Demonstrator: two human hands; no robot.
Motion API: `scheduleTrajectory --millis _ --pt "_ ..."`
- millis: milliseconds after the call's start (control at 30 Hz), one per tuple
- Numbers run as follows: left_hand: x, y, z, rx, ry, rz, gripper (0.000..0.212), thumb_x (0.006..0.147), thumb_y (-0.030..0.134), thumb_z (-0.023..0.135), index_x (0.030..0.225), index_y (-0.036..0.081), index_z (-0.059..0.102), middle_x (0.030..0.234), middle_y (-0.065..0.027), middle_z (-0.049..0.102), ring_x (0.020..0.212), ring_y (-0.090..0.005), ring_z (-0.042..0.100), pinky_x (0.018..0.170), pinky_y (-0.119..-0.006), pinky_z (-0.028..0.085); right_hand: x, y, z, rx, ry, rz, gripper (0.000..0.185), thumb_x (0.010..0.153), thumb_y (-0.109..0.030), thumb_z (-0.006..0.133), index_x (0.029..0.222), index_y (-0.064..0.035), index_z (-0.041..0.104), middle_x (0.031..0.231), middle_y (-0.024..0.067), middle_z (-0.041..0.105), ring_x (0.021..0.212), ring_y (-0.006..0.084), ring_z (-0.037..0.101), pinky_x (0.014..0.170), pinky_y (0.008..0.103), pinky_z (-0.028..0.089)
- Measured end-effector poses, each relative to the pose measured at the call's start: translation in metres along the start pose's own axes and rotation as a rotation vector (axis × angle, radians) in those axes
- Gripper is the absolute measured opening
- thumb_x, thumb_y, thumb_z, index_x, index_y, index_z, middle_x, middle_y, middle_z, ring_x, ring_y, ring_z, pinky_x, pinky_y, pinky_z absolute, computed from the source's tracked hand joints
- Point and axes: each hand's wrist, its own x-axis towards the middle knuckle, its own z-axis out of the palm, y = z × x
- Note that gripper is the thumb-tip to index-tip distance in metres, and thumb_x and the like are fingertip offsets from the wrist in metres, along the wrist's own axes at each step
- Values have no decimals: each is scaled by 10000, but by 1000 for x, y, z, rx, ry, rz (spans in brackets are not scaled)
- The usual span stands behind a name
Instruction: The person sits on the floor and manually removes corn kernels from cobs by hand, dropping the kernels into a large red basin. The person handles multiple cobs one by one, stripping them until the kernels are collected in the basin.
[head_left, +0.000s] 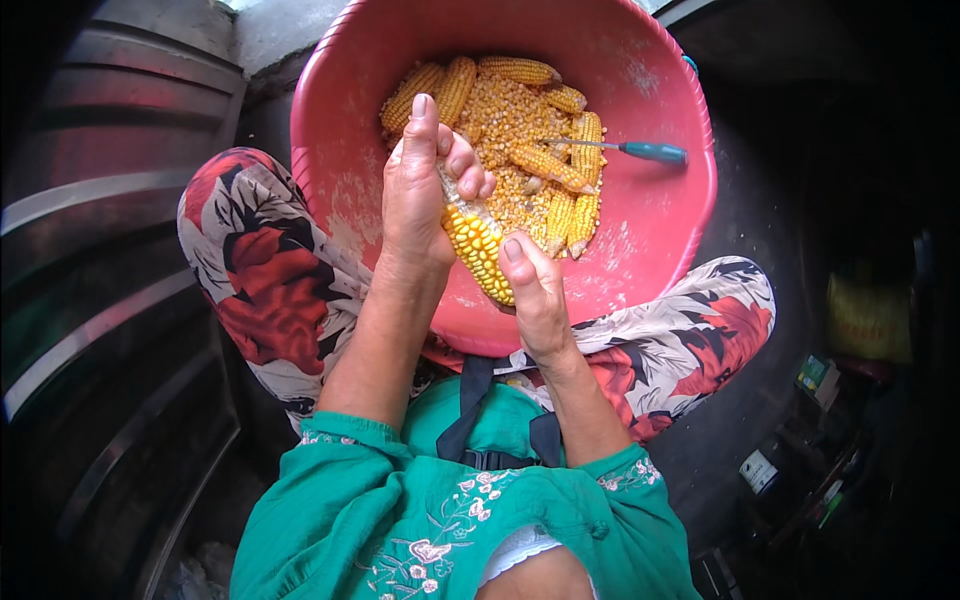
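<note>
An ear of corn (477, 251) is held slantwise between both hands over the near side of a pink plastic tub (322, 172). My left hand (431, 184) wraps its upper end, where part of the cob is bare of kernels. At the lower end, which keeps its yellow kernels, my right hand (536, 289) grips with the thumb along the side. Loose corn kernels (499, 112) lie on the tub's bottom, with several more ears around them. A screwdriver-like tool with a teal handle (654, 153) rests in the tub, its thin metal shaft over the corn.
My bent legs in floral trousers (281, 277) flank the tub. A slatted dark panel (112, 225) stands at the left. On the dark floor at the right lie a small box (817, 381), a container with a white label (758, 471) and other dim items.
</note>
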Motion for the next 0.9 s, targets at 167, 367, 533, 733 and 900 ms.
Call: scheduleTrajectory --millis 167,367,533,733,900 --pt "-8 -1 5 187 -104 100 446 915 480 498 651 167 320 539 25 321 429 -87 366 454 -265 368 -1 10 5 425 49 329 377 983 -389 340 932 -71 537 667 13 530 453 81 440 374 211 290" --pt "-10 2 5 149 -105 25 426 902 477 525 679 159 351 567 16 347 446 -99 381 479 -269 387 2 -6 -2 386 -146 307 645 918 -621 298 961 -32 558 670 52 587 466 88 492 403 204 357" --pt "-14 6 7 170 -65 30 412 903 459 536 688 152 364 573 12 357 455 -105 391 488 -278 400 -3 -6 0 -15 -124 10 482 953 -495 386 875 -45 540 709 7 533 504 79 464 428 205 335" --pt "-15 0 4 206 -56 54 402 903 437 547 687 142 380 573 3 370 454 -111 396 487 -285 406 -1 2 5 259 -16 162 430 987 -411 336 863 -50 535 608 12 506 443 95 439 408 239 352" --pt "-13 1 3 140 32 42 403 904 418 555 674 133 387 576 -4 385 465 -114 409 480 -280 408 0 -8 8 73 -52 82 422 965 -425 390 936 -27 526 626 24 497 497 94 450 447 248 379"
